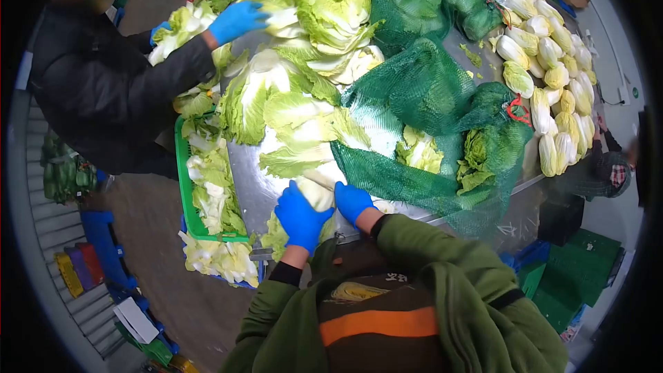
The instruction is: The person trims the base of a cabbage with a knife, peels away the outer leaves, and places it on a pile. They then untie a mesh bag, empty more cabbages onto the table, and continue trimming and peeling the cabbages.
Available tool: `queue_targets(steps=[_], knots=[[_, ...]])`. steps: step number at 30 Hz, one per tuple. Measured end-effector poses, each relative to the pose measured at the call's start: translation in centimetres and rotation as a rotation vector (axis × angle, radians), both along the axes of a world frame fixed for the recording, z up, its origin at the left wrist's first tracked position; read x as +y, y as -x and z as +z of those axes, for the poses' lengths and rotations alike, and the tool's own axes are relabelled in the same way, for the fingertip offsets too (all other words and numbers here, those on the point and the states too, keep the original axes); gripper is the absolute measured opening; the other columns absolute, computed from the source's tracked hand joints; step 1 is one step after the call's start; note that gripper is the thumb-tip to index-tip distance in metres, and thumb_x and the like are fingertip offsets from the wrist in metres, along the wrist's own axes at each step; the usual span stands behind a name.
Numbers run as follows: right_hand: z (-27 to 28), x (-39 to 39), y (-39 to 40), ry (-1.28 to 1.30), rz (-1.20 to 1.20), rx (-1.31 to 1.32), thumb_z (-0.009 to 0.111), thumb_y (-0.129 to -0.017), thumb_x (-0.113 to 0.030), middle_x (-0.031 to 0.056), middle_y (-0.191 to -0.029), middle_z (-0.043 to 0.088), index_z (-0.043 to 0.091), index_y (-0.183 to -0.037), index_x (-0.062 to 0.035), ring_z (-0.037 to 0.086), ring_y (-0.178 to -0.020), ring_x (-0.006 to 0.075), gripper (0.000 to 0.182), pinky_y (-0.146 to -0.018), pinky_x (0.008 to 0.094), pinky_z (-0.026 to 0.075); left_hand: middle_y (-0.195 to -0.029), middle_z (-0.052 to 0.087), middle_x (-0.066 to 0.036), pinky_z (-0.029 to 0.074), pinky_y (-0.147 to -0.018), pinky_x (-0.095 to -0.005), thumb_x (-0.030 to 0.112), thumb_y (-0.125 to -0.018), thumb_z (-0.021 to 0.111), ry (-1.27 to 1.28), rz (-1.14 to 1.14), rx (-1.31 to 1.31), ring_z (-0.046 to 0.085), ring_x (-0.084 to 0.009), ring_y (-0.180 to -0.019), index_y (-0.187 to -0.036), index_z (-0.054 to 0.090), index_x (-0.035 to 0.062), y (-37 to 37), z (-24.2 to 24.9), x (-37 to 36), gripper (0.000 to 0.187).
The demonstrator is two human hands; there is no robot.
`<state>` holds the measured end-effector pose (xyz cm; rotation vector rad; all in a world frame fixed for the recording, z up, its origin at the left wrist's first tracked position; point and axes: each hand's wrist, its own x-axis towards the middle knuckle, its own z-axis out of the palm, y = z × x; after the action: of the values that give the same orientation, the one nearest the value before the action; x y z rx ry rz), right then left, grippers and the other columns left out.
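Observation:
At the near edge of the metal table, my left hand (302,217) in a blue glove grips a pale napa cabbage (317,195) from its left side. My right hand (353,204), also gloved in blue, is closed at the cabbage's right side. A thin, narrow edge shows by its fingers, but what it holds is too small to make out. Loose outer cabbage leaves (297,157) lie just beyond both hands. To the right, a green mesh bag (407,176) is spread out with leafy cabbages in and under it.
Trimmed cabbages (552,90) are piled at the table's far right. A green crate (185,183) of leaves stands against the left edge. A co-worker (110,90) in dark clothing handles leaves at left; another person (608,176) is at far right. Green bins (577,269) stand at lower right.

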<state>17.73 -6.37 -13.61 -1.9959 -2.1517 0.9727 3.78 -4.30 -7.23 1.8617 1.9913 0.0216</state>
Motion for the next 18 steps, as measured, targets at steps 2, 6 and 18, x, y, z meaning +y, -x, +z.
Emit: queue_targets(steps=[2,6,18], knots=[[-1.1,0.5,0.2,0.113,-0.063,-0.006,0.045,-0.089,-0.013,0.0235,-0.086,0.063,0.05,-0.099,-0.0037,0.066,-0.074,0.0377,0.014,-0.06,0.0467,0.053,-0.112,0.057,-0.02,0.045,-0.085,-0.0455,0.052,-0.045,0.087,0.023,-0.008,0.042,0.056,-0.036,-0.102,-0.132,0.04,0.0009,0.0,0.5,-0.1,0.111],[0.4,-0.3,-0.9,0.003,-0.001,0.043,0.043,-0.089,-0.011,0.0226,-0.086,0.064,0.051,-0.098,-0.0043,0.065,-0.075,0.0376,0.014,-0.065,0.0498,0.052,-0.113,0.058,-0.019,0.046,-0.087,-0.0435,0.051,-0.047,0.088,-0.057,-0.031,-0.082,0.058,-0.0333,-0.103,-0.129,0.044,-0.0007,2.9,0.0,2.2,0.106],[8.5,0.6,-7.2,0.328,-0.555,0.771,0.062,-0.087,-0.039,0.0093,-0.078,0.064,0.058,-0.108,-0.0078,0.062,-0.064,0.0168,0.038,-0.058,0.0321,0.05,-0.132,0.047,-0.013,0.043,-0.099,-0.0368,0.011,-0.066,0.084,-0.038,0.316,-1.223,0.049,-0.0234,-0.119,-0.14,0.03,0.0029,7.9,1.7,2.8,0.092]])
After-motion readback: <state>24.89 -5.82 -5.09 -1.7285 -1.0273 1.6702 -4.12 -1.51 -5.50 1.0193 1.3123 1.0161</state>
